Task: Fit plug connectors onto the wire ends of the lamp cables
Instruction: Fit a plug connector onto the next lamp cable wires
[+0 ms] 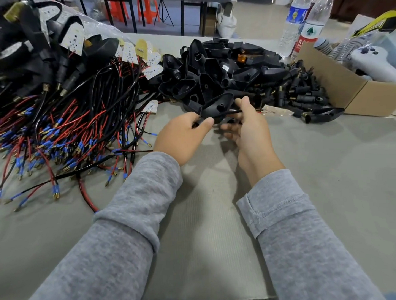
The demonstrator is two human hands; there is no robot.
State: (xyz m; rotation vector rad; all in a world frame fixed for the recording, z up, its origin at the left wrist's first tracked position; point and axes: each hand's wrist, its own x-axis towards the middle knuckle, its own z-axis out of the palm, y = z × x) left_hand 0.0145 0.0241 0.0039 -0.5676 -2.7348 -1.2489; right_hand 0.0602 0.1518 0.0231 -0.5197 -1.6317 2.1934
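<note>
A black lamp housing (pixel 217 105) is held between both hands just above the grey mat. My left hand (pixel 181 138) pinches its near end, thumb on top, with a short black cable stub showing by the fingers. My right hand (pixel 249 131) grips the housing's right side, thumb raised against it. A white LED board (pixel 277 111) with red wire sticks out to the right of that hand. Left of the hands lies a tangle of red and black lamp cables (pixel 65 131) with blue-sleeved brass ends. A heap of black housings (pixel 217 69) and small black plug connectors (pixel 304 93) sits behind.
A cardboard box (pixel 351 92) stands at the right with a white item in plastic inside. Two water bottles (pixel 309 28) stand behind the connectors. Finished lamps with LED boards (pixel 73 37) pile up at the far left. A grey mat (pixel 213 206) covers the table.
</note>
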